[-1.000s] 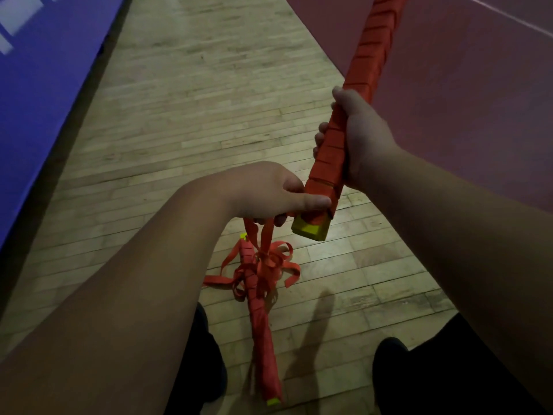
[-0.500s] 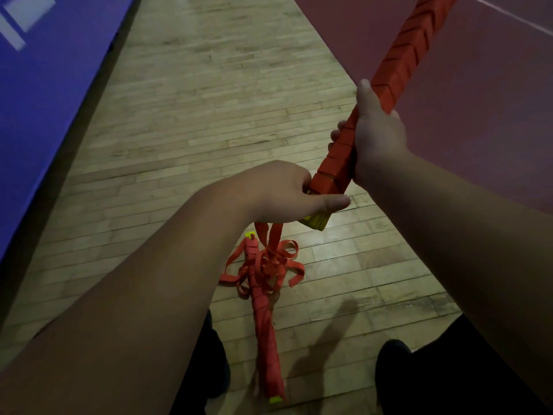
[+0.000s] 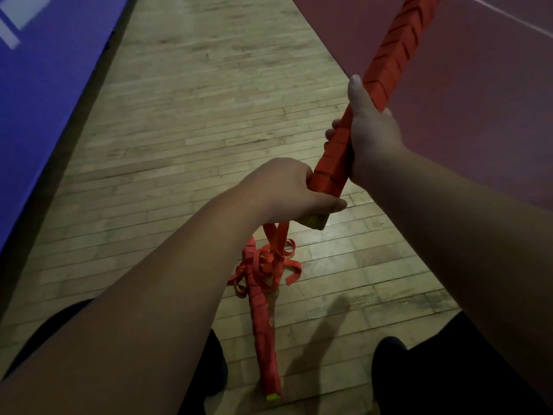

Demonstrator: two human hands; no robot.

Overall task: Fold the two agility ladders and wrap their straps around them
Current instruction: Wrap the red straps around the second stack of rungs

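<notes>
Where left hand (image 3: pixel 287 190) and right hand (image 3: pixel 371 136) clamp their grip round one ladder (image 3: pixel 392 55), centre right, its strap (image 3: pixel 276 238) dangles; second ladder (image 3: pixel 260 322) lies on floor (image 3: pixel 179 145), lower centre.

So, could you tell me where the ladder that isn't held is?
In the head view the free ladder lies on the wooden floor at lower centre, below the left hand, between the person's legs, loose straps tangled at its far end.

Dim, reddish cast w/ glare patch on floor (image 3: pixel 353 226), soft shadows nr bottom, edges warped.
</notes>
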